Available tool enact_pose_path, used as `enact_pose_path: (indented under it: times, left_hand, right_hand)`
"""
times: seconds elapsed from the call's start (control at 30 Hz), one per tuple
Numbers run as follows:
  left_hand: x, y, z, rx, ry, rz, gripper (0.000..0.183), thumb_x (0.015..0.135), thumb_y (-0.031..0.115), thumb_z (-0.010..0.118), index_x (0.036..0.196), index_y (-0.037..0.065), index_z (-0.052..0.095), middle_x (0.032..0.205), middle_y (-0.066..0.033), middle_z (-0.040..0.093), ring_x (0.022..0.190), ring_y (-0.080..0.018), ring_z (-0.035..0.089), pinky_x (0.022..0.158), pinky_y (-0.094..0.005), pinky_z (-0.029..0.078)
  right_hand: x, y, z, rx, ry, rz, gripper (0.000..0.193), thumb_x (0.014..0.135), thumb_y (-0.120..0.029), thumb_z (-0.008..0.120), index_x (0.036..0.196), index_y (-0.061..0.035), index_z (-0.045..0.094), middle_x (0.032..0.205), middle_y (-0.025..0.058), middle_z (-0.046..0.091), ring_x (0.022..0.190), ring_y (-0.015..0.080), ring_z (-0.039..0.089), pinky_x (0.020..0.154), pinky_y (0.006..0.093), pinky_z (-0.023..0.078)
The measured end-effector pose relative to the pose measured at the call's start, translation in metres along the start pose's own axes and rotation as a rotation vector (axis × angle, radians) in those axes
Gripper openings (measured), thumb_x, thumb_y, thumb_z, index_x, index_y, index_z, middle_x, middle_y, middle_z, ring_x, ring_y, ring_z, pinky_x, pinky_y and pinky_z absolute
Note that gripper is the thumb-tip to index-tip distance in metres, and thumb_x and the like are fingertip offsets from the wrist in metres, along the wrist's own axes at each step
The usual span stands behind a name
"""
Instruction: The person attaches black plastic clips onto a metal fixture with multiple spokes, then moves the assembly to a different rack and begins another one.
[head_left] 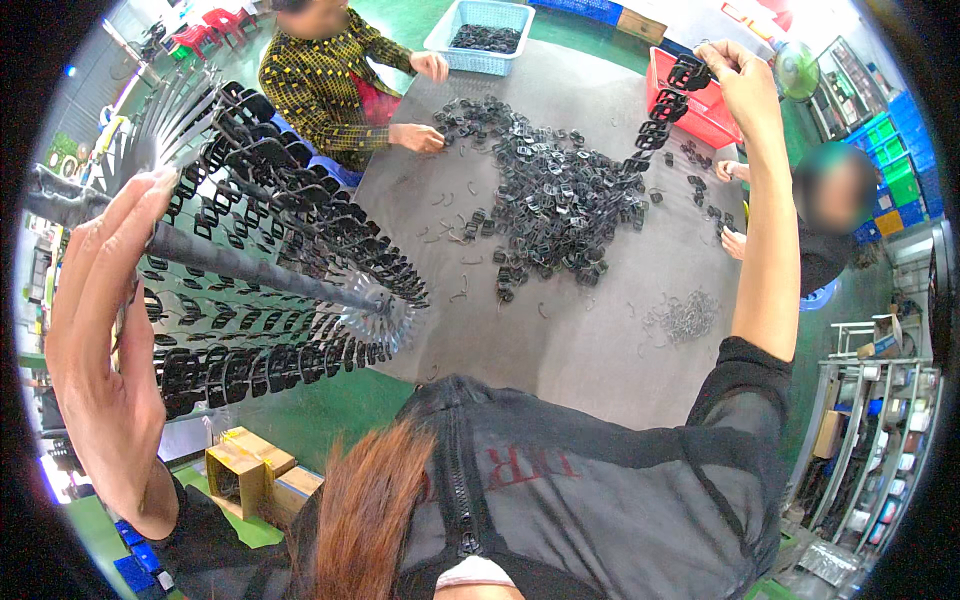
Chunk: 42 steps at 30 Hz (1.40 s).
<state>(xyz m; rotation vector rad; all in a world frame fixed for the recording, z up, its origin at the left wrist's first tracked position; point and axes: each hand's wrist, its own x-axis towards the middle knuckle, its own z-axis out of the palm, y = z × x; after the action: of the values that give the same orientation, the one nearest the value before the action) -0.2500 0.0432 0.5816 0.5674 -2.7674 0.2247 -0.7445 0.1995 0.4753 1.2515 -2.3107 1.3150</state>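
Observation:
A central pole carries a tall rack (260, 265) with rings of spokes, and many strings of black plastic buckles (265, 375) hang around it. My left hand (105, 340) is at the pole, its fingers curled over it; the exact contact is partly hidden. Raised at the far right, my right hand (742, 85) pinches the top of a short hanging string of black buckles (662, 122). Below that string, a large heap of loose black buckles (570, 200) covers the middle of the grey table (500, 350).
Small wire hooks (685, 317) lie scattered on the table. A blue basket (480, 38) of black pieces and a red bin (715, 118) stand at its far side. One person's hand (415, 138) works at the left edge, another's (733, 243) at the right. Cardboard boxes (250, 470) sit lower left.

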Motion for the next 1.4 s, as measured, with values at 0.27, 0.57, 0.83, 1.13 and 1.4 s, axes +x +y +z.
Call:
enact_pose_path:
  times: [0.27,0.57,0.83,1.13,1.4]
  left_hand:
    - [-0.005,-0.020,-0.006,-0.187,-0.047,0.008,0.049,0.079,-0.011,0.040,0.123,0.001,0.055,0.135,-0.0179,0.049,0.130,-0.0336,0.042,0.109,-0.0391,0.029]
    - [0.007,-0.004,-0.009,-0.218,-0.067,0.032,0.064,0.072,-0.001,0.059,0.133,0.003,0.043,0.134,-0.0206,0.047,0.125,-0.0372,0.046,0.104,-0.0414,0.038]
    - [0.002,0.015,-0.006,-0.031,0.049,0.013,0.050,0.073,-0.008,0.058,0.122,0.002,0.055,0.122,-0.0165,0.057,0.102,-0.0338,0.056,0.087,-0.0403,0.048]
    - [0.001,0.014,-0.007,-0.054,0.013,0.032,0.057,0.067,-0.012,0.053,0.123,0.002,0.055,0.121,-0.0159,0.057,0.103,-0.0336,0.056,0.088,-0.0405,0.048]
    - [-0.004,-0.001,-0.006,0.001,0.067,0.105,0.055,0.069,-0.013,0.054,0.122,0.001,0.055,0.122,-0.0156,0.057,0.108,-0.0337,0.056,0.091,-0.0402,0.048]
  right_hand:
    - [0.024,0.077,0.039,-0.849,0.046,0.008,0.031,0.087,-0.034,0.055,0.102,-0.0103,0.067,0.101,0.0171,0.064,0.098,0.0361,0.061,0.080,0.0448,0.049]
    - [-0.070,-0.171,0.129,0.306,0.003,-0.335,0.018,0.082,-0.010,0.065,0.100,-0.0064,0.067,0.083,0.0080,0.058,0.077,0.0180,0.057,0.070,0.0308,0.046]
    - [-0.135,-0.279,0.152,0.622,-0.104,-0.412,0.014,0.077,-0.018,0.071,0.087,-0.0090,0.069,0.068,0.0005,0.053,0.064,0.0178,0.054,0.066,0.0326,0.035]
    - [-0.114,-0.273,0.140,0.951,-0.502,-0.345,0.012,0.083,-0.010,0.065,0.080,0.0007,0.070,0.064,0.0029,0.046,0.062,0.0110,0.046,0.059,0.0276,0.036]
    - [-0.112,-0.234,0.114,1.055,-0.767,-0.143,0.014,0.076,-0.001,0.058,0.070,0.0071,0.068,0.055,0.0050,0.051,0.061,0.0129,0.043,0.060,0.0262,0.035]
